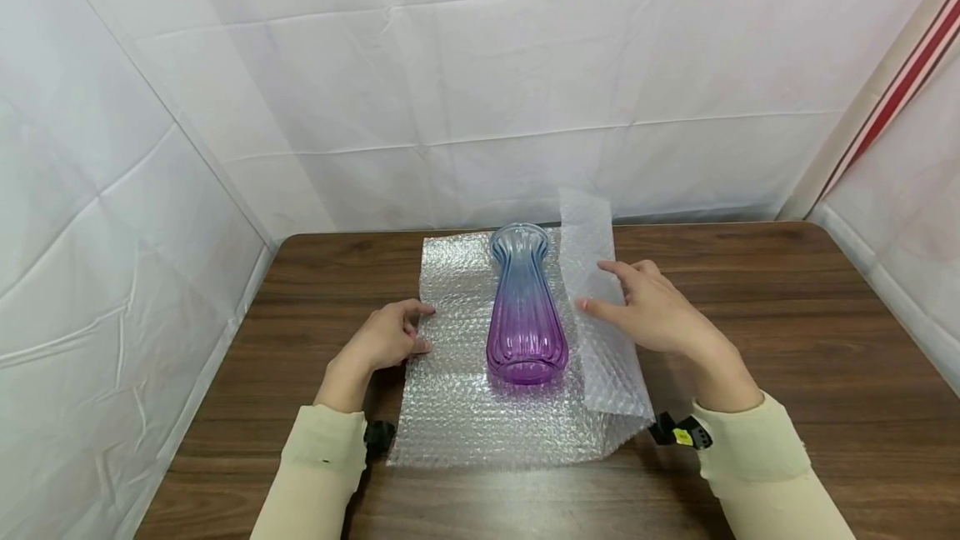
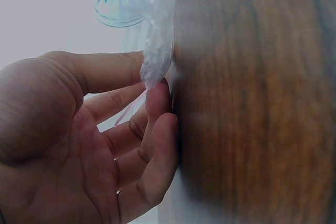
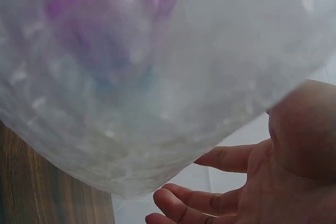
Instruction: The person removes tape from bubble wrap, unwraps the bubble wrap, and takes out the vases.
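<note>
A glass vase (image 1: 527, 315), blue at its flared mouth and purple toward its base, lies on its side on a sheet of bubble wrap (image 1: 450, 407). Its mouth points to the far side of the table. At the sheet's left edge, my left hand (image 1: 386, 336) pinches the wrap between thumb and fingers; the left wrist view shows the wrap's edge (image 2: 157, 51) there. The sheet's right side is folded up into a flap (image 1: 600, 357) beside the vase. My right hand (image 1: 652, 307) touches this flap with thumb and fingers extended. Through the wrap, the right wrist view shows the purple glass blurred.
The dark wooden table (image 1: 750, 298) extends to both sides of the sheet. White sheeting (image 1: 487, 65) hangs behind the table and along both sides. A red stripe (image 1: 900, 98) runs down the right corner.
</note>
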The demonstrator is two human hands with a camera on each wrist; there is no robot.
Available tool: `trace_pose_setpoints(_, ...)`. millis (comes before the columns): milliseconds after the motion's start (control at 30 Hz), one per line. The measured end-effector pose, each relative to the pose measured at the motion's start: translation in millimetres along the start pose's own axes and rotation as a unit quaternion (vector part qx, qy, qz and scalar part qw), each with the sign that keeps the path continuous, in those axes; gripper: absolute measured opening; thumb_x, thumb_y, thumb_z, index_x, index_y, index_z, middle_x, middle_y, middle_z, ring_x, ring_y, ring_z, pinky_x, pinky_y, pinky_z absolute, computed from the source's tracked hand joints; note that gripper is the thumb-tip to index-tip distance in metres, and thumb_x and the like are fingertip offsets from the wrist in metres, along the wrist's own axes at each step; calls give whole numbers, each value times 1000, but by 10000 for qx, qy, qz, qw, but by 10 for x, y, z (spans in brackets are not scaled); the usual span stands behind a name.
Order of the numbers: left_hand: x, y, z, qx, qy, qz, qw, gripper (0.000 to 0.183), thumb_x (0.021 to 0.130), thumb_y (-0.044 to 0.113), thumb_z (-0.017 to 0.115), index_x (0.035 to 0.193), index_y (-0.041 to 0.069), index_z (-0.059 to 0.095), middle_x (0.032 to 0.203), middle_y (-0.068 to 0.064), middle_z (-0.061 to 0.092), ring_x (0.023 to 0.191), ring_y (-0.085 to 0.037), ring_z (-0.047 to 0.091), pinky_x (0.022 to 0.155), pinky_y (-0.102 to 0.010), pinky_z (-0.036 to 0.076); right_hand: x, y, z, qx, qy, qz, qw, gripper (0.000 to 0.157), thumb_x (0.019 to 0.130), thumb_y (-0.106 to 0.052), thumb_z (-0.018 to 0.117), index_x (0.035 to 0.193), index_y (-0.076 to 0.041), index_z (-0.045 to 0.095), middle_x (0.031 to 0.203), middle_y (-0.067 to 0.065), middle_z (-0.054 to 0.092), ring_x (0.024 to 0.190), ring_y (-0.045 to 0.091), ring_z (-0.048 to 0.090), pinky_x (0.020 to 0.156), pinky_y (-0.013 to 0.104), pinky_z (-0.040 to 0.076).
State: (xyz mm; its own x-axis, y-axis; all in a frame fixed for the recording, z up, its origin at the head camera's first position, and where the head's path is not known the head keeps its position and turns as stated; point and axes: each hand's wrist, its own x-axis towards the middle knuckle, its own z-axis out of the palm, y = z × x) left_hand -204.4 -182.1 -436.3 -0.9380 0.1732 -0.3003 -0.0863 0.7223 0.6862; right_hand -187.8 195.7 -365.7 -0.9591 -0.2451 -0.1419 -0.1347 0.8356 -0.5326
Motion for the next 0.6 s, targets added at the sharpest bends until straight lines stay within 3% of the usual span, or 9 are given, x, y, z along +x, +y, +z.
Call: trace_pose_setpoints(600,0,-3,-9,-24,-18,5,10000,54,93,7,76,144,17,60,88,-8,61,67,-19,54,59,-31,47,-2,28,-22,-79,-155,-85,9998,84,99,-62,59,162,-13,34,124,20,52,99,26,53,76,38,47)
